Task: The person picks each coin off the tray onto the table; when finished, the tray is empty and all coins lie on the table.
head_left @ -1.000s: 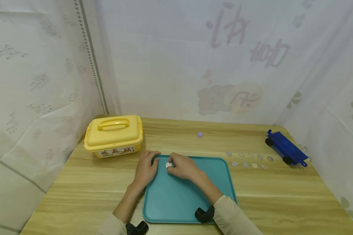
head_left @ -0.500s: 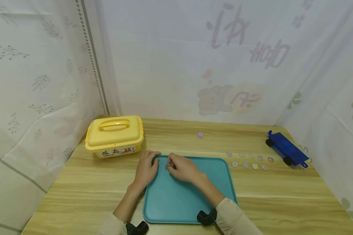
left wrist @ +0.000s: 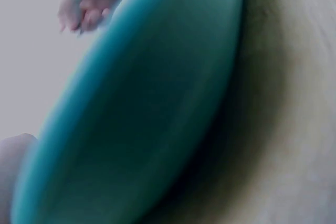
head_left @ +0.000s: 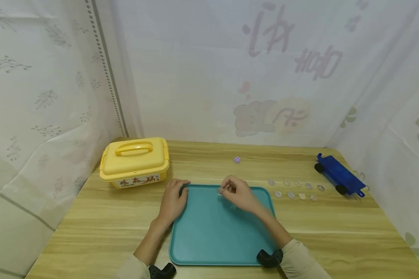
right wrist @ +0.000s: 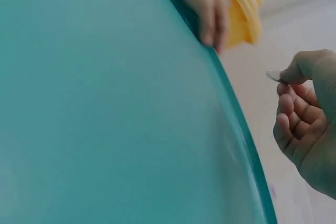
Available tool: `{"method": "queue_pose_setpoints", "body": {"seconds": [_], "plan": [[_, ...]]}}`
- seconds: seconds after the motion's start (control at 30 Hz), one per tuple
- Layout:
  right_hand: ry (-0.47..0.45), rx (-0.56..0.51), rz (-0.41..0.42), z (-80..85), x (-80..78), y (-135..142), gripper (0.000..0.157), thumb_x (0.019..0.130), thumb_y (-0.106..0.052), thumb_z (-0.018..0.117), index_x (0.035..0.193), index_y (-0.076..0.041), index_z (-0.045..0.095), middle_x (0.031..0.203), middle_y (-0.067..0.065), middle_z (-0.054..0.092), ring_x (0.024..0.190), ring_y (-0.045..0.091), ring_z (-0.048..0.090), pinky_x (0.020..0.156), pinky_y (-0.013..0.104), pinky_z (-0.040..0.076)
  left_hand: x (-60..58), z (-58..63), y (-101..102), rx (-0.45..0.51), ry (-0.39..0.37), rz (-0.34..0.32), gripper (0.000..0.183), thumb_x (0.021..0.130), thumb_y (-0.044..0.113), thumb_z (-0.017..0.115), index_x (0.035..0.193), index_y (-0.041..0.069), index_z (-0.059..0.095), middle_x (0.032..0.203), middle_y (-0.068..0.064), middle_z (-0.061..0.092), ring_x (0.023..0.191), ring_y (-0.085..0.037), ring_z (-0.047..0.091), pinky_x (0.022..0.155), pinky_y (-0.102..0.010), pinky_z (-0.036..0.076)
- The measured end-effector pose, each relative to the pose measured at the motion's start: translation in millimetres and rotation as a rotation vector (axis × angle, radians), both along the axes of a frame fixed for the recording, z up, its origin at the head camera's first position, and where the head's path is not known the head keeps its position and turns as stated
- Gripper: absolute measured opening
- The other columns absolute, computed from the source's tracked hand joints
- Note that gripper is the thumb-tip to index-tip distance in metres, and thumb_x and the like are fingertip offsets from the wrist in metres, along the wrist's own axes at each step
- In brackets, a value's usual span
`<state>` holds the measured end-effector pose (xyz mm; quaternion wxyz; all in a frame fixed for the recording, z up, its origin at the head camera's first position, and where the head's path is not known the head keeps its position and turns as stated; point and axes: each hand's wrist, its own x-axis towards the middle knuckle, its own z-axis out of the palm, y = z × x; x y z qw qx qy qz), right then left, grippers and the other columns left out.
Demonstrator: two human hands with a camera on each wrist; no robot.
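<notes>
In the head view my right hand (head_left: 240,194) pinches a silver coin (head_left: 220,191) between thumb and fingertips, above the far part of a teal tray (head_left: 216,232). The right wrist view has the coin (right wrist: 274,75) seen nearly edge-on at the thumb tip, the other fingers curled into the palm. My left hand (head_left: 172,201) rests at the tray's far left corner, fingers relaxed against the rim. In the left wrist view the tray's underside fills the middle, and the right hand (left wrist: 94,9) appears beyond its rim.
A yellow lidded box (head_left: 134,162) with a handle stands left of the tray. Two rows of coins (head_left: 291,195) lie on the wooden table (head_left: 335,240) to its right, near a blue wheeled toy cart (head_left: 339,175). A small purple block (head_left: 237,159) sits farther back. Printed curtains surround the table.
My right hand has moved right from near the tray's far left corner, carrying the coin in its pinch. The left hand stays at the tray's edge.
</notes>
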<state>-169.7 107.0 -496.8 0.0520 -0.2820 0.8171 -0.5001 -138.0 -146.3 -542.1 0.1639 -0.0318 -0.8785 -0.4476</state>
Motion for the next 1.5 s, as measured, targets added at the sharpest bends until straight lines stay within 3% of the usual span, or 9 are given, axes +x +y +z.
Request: {"method": "queue_pose_setpoints", "body": {"seconds": [0.2,0.4,0.57,0.7,0.93,1.07,1.27,1.5], "plan": [[-0.086,-0.062,-0.219,3.4,-0.7,81.7,0.017,0.098,-0.010,0.063,0.108,0.004,0.062,0.090,0.015,0.063,0.072,0.009,0.055,0.062,0.023,0.049,-0.6,-2.2,-0.7,-0.004,0.008,-0.019,0.022,0.096,0.003,0.060,0.115,0.002,0.071,0.105,-0.013,0.064,0.104,-0.030,0.057,0.087,-0.048,0.049],[-0.192,-0.070,-0.455,3.0,-2.2,167.4,0.029,0.099,-0.017,0.062,0.114,0.007,0.057,0.088,-0.003,0.063,0.074,0.009,0.060,0.065,0.022,0.053,-1.4,-0.5,-3.4,0.001,0.018,-0.003,0.022,0.096,0.002,0.060,0.115,0.002,0.071,0.105,-0.013,0.064,0.103,-0.030,0.057,0.086,-0.048,0.049],[-0.188,-0.079,-0.606,3.1,1.7,225.7,0.017,0.098,-0.018,0.063,0.108,-0.004,0.065,0.080,-0.013,0.065,0.072,0.003,0.061,0.064,0.018,0.053,-1.4,-1.1,-6.3,-0.002,-0.006,-0.008,0.022,0.096,0.003,0.060,0.116,0.002,0.070,0.107,-0.013,0.065,0.106,-0.030,0.057,0.089,-0.048,0.049],[-0.173,0.001,-0.672,0.6,4.7,260.0,0.014,0.099,-0.023,0.063,0.106,-0.012,0.067,0.078,-0.017,0.066,0.072,0.000,0.061,0.063,0.017,0.052,-0.4,-0.3,-9.2,0.014,-0.025,0.004,0.022,0.097,0.003,0.059,0.116,0.003,0.071,0.107,-0.012,0.064,0.107,-0.030,0.056,0.090,-0.048,0.048],[-0.191,0.124,-0.692,-10.3,9.7,283.9,0.031,0.100,-0.026,0.060,0.112,0.003,0.062,0.079,-0.020,0.065,0.072,-0.001,0.061,0.063,0.018,0.053,2.3,-0.3,-12.0,-0.003,-0.003,0.004,0.022,0.096,0.002,0.060,0.115,0.002,0.071,0.106,-0.013,0.064,0.106,-0.031,0.056,0.089,-0.048,0.048],[-0.138,0.247,-0.681,-15.5,10.1,283.2,0.037,0.101,-0.024,0.059,0.116,0.010,0.061,0.081,-0.014,0.067,0.069,-0.003,0.059,0.061,0.018,0.052,4.3,-0.4,-13.2,-0.008,-0.005,0.007,0.022,0.096,0.002,0.060,0.115,0.002,0.070,0.105,-0.013,0.064,0.105,-0.030,0.056,0.088,-0.047,0.048],[0.013,0.429,-0.679,-15.7,6.9,281.4,0.033,0.099,-0.024,0.060,0.112,0.005,0.066,0.096,0.016,0.069,0.072,-0.012,0.048,0.061,0.015,0.044,3.1,0.0,-9.8,0.001,0.001,0.012,0.022,0.096,0.002,0.060,0.115,0.003,0.071,0.105,-0.013,0.064,0.105,-0.030,0.057,0.088,-0.047,0.048],[0.067,0.534,-0.679,-21.9,9.8,283.7,0.025,0.096,-0.021,0.061,0.106,0.001,0.065,0.092,0.013,0.067,0.072,-0.002,0.048,0.062,0.018,0.040,4.4,0.3,-5.8,-0.004,-0.029,-0.019,0.026,0.097,-0.005,0.054,0.116,0.002,0.070,0.105,-0.013,0.064,0.104,-0.030,0.056,0.087,-0.045,0.049]]}}
